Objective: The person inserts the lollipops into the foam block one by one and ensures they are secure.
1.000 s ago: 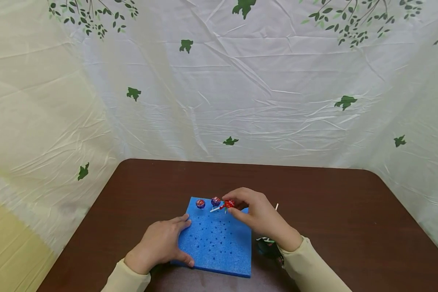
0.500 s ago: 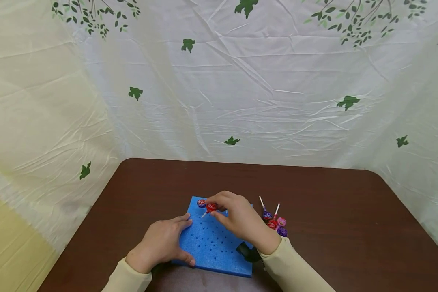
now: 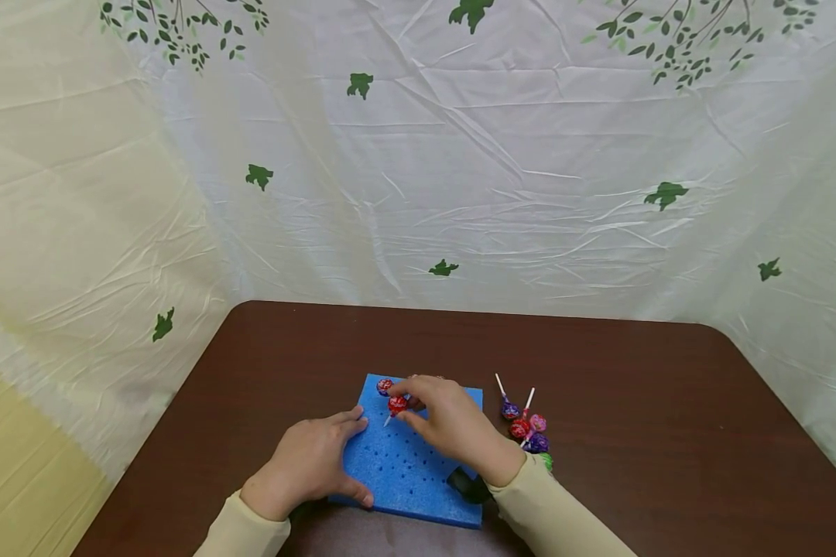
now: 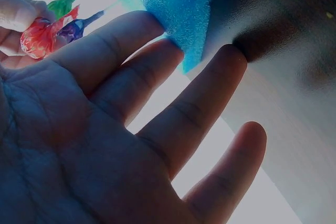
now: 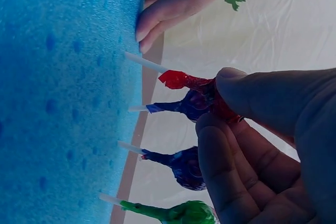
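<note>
My right hand pinches a red lollipop by its wrapped candy, between thumb and fingers. Its white stick points at the blue foam board, the tip right at the surface in the right wrist view. Beside it, two purple-blue lollipops and a green lollipop stand with their sticks in the board; in the head view the right hand hides most of them. My left hand rests along the board's left side, straight fingers touching its edge, thumb at the front corner.
Loose lollipops, among them a red one and a purple one, lie in a pile right of the board. Rows of small holes dot the foam. A dark brown table bears everything, with a leaf-printed curtain behind.
My right hand has carried the red lollipop leftward over the board and turned its stick from sideways to downward. The pile at the right has come into view. The left hand stays put.
</note>
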A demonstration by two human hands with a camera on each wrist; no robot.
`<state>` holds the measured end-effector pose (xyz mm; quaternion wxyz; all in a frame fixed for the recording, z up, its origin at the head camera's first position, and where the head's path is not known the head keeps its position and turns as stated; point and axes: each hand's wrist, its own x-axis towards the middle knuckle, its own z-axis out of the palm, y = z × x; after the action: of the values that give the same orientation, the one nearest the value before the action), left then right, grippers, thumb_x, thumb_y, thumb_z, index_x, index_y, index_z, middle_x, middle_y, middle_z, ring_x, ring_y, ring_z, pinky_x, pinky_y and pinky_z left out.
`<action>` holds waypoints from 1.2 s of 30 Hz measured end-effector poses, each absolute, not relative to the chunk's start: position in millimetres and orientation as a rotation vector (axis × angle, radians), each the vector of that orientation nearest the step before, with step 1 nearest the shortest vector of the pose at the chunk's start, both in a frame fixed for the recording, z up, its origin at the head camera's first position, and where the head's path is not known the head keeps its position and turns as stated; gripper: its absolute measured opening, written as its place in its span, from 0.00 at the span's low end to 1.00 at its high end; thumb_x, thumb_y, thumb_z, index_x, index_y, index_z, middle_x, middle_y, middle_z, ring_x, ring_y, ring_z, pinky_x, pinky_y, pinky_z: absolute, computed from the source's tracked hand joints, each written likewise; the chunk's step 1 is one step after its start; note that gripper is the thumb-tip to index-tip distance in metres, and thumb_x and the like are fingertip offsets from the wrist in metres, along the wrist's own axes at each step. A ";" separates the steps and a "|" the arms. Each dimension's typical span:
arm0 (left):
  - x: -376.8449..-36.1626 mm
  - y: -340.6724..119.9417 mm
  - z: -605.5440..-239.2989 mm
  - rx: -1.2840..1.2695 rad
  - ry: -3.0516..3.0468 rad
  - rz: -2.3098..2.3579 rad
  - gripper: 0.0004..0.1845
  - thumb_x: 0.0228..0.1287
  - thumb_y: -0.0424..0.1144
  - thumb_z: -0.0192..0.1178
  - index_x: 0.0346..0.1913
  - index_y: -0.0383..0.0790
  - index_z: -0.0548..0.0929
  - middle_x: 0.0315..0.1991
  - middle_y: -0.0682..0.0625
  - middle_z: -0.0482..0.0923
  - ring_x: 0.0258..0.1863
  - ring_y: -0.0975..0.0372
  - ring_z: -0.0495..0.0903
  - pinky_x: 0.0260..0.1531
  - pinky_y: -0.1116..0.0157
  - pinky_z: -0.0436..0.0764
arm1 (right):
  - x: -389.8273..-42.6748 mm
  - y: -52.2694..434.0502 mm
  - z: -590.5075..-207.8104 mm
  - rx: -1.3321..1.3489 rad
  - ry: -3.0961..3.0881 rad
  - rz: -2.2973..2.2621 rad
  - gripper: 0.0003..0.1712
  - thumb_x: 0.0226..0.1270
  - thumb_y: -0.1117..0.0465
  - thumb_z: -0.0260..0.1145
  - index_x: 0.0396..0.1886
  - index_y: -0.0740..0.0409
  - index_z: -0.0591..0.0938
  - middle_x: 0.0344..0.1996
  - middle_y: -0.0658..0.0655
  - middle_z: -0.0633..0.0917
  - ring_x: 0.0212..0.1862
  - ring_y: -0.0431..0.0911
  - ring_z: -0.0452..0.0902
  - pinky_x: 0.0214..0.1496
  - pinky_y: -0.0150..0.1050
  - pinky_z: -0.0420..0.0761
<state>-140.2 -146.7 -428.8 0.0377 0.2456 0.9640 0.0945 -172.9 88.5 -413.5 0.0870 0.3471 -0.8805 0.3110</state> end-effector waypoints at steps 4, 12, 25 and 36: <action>-139.7 -146.2 -427.8 0.753 2.951 0.298 0.58 0.30 0.77 0.70 0.63 0.40 0.81 0.67 0.45 0.73 0.59 0.49 0.79 0.49 0.47 0.80 | -173.5 89.2 -415.7 1.057 -2.610 0.920 0.21 0.64 0.63 0.74 0.56 0.52 0.84 0.45 0.48 0.85 0.39 0.40 0.82 0.41 0.35 0.82; -140.0 -146.1 -427.6 0.755 2.951 0.277 0.58 0.30 0.79 0.69 0.64 0.41 0.80 0.67 0.46 0.73 0.58 0.50 0.79 0.48 0.48 0.80 | -173.2 89.0 -415.9 1.013 -2.634 0.938 0.19 0.65 0.63 0.73 0.56 0.54 0.84 0.48 0.51 0.85 0.41 0.39 0.83 0.43 0.37 0.83; -140.5 -147.3 -429.2 0.758 2.963 0.273 0.58 0.30 0.79 0.69 0.64 0.41 0.80 0.67 0.46 0.73 0.58 0.50 0.79 0.49 0.48 0.80 | -173.6 86.0 -419.1 0.996 -2.577 1.004 0.19 0.61 0.65 0.75 0.53 0.54 0.85 0.43 0.50 0.83 0.38 0.38 0.83 0.39 0.36 0.84; -138.7 -145.2 -425.8 0.734 2.934 0.314 0.58 0.30 0.78 0.70 0.64 0.41 0.80 0.67 0.45 0.73 0.58 0.48 0.79 0.48 0.48 0.80 | -173.3 82.8 -419.4 0.987 -2.591 0.960 0.18 0.61 0.64 0.75 0.51 0.55 0.86 0.43 0.50 0.84 0.38 0.40 0.83 0.39 0.33 0.83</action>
<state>-138.7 -145.2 -425.8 0.0502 0.2410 0.9637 0.1030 -173.3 82.8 -419.4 0.1036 0.3345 -0.8784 0.3253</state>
